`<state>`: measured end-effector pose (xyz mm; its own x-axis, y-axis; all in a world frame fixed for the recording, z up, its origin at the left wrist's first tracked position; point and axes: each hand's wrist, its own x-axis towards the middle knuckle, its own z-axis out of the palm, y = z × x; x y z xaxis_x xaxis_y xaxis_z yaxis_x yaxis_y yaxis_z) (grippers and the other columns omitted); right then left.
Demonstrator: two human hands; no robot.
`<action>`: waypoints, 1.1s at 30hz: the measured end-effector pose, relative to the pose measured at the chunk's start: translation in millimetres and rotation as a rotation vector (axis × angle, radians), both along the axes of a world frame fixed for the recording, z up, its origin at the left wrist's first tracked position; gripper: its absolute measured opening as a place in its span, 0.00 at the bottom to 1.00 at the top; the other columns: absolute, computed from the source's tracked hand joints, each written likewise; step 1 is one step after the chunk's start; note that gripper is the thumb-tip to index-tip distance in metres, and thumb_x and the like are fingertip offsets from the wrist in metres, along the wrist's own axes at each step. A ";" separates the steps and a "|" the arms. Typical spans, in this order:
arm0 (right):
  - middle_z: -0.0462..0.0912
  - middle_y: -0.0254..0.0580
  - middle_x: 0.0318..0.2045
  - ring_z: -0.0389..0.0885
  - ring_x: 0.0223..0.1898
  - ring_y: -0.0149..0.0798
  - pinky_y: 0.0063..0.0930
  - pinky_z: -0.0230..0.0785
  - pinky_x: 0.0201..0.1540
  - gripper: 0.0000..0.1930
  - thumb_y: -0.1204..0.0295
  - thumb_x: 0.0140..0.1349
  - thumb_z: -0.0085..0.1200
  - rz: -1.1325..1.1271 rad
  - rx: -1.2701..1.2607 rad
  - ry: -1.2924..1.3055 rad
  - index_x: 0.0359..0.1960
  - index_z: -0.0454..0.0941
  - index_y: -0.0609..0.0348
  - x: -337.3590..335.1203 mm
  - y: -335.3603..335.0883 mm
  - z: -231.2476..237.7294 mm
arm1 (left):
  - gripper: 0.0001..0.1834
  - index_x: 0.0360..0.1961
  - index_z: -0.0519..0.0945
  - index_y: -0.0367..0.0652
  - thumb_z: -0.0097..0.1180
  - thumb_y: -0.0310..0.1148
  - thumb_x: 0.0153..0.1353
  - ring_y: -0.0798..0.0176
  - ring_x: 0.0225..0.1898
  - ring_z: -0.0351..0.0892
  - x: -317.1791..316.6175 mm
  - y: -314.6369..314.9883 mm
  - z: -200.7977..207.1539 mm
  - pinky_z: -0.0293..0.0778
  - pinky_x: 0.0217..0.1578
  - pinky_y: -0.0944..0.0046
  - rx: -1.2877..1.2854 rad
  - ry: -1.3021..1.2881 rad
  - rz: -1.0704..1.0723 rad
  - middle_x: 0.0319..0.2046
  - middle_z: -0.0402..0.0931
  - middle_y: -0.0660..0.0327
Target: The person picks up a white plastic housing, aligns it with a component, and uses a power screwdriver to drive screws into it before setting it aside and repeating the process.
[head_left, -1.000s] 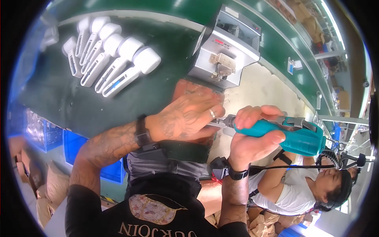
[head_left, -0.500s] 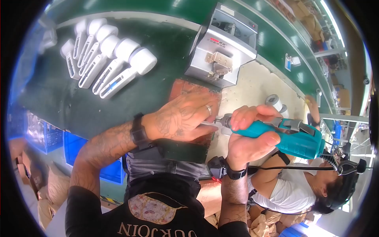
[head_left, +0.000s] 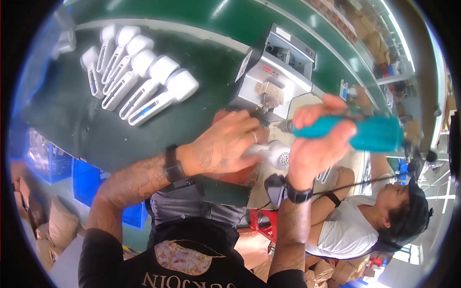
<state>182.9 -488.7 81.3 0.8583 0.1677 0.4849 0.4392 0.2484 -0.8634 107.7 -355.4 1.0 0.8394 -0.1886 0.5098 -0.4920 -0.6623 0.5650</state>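
My left hand (head_left: pixel 221 146) is closed around the handle of a white hair-dryer-shaped body (head_left: pixel 278 154), whose round end carries a grille. A reddish-brown block (head_left: pixel 225 176) lies under that hand. My right hand (head_left: pixel 314 146), blurred by motion, grips a teal electric screwdriver (head_left: pixel 379 134). The screwdriver's tip points left, above the white body and apart from it. Just beyond the tip stands a silver screw feeder (head_left: pixel 249 89) with a small metal bracket on its front.
Several similar white bodies (head_left: pixel 182 86) lie in a row on the dark green table (head_left: pixel 81 125), far left. Blue crates (head_left: pixel 89 182) stand below the table's left edge. A co-worker in a white shirt (head_left: pixel 345 233) sits close on my right, and a black cable runs between us.
My right hand has lifted the screwdriver away from the white body and toward the screw feeder. The body's grille end now shows beside my left hand, which stays closed on it.
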 end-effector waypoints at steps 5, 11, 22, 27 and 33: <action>0.74 0.40 0.22 0.74 0.25 0.36 0.30 0.68 0.30 0.30 0.46 0.72 0.46 -0.030 -0.107 -0.069 0.47 0.70 0.69 29.2 26.4 -6.1 | 0.20 0.44 0.83 0.45 0.68 0.43 0.52 0.57 0.43 0.73 -4.4 10.6 -9.3 0.72 0.45 0.58 0.039 -0.039 -0.049 0.40 0.76 0.62; 0.74 0.39 0.23 0.74 0.24 0.36 0.29 0.68 0.29 0.26 0.48 0.72 0.49 0.030 -0.102 -0.068 0.40 0.70 0.66 35.2 32.3 -28.7 | 0.25 0.49 0.78 0.37 0.64 0.43 0.55 0.56 0.43 0.71 -3.6 8.5 -10.8 0.70 0.46 0.58 0.068 -0.099 -0.064 0.40 0.73 0.58; 0.70 0.39 0.19 0.68 0.20 0.35 0.29 0.61 0.24 0.34 0.39 0.67 0.48 0.029 -0.108 0.046 0.46 0.70 0.65 -11.7 -17.3 -14.9 | 0.21 0.45 0.81 0.43 0.68 0.45 0.55 0.55 0.42 0.74 -3.9 6.6 -14.1 0.73 0.44 0.57 0.029 -0.048 -0.025 0.43 0.75 0.58; 0.70 0.39 0.20 0.68 0.20 0.35 0.29 0.61 0.25 0.34 0.39 0.67 0.48 0.015 -0.120 0.049 0.46 0.69 0.66 -17.5 -24.3 -20.7 | 0.21 0.44 0.81 0.43 0.67 0.45 0.56 0.56 0.42 0.74 -4.5 6.3 -17.0 0.73 0.43 0.56 0.010 -0.058 -0.026 0.44 0.75 0.58; 0.70 0.40 0.19 0.69 0.20 0.36 0.30 0.63 0.24 0.33 0.40 0.67 0.50 0.007 -0.116 0.045 0.44 0.69 0.65 -18.2 -23.0 -33.2 | 0.20 0.44 0.80 0.44 0.67 0.45 0.56 0.54 0.42 0.74 -5.4 6.6 -11.2 0.72 0.45 0.55 0.019 0.006 -0.041 0.44 0.76 0.57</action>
<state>164.7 -511.7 48.1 0.8773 0.2261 0.4234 0.3985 0.1488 -0.9050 102.3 -348.8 -10.3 0.8339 -0.2324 0.5006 -0.5155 -0.6520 0.5560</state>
